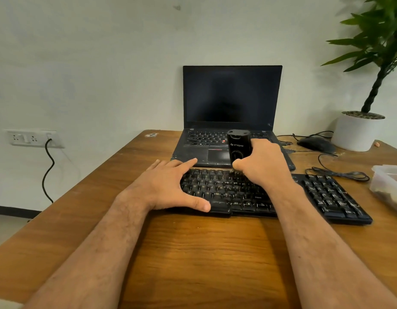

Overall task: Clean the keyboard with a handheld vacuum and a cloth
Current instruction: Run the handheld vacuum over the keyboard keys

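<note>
Right now the right hand (265,162) is gripping a black handheld vacuum (239,146) with curled fingers, holding it upright with its lower end on the top rows of the black keyboard (282,195). Meanwhile the left hand (170,186) is lying spread and flat over the keyboard's left end, steadying it on the wooden desk (193,253). Behind the keyboard an open laptop (232,97) is sitting with its screen dark.
</note>
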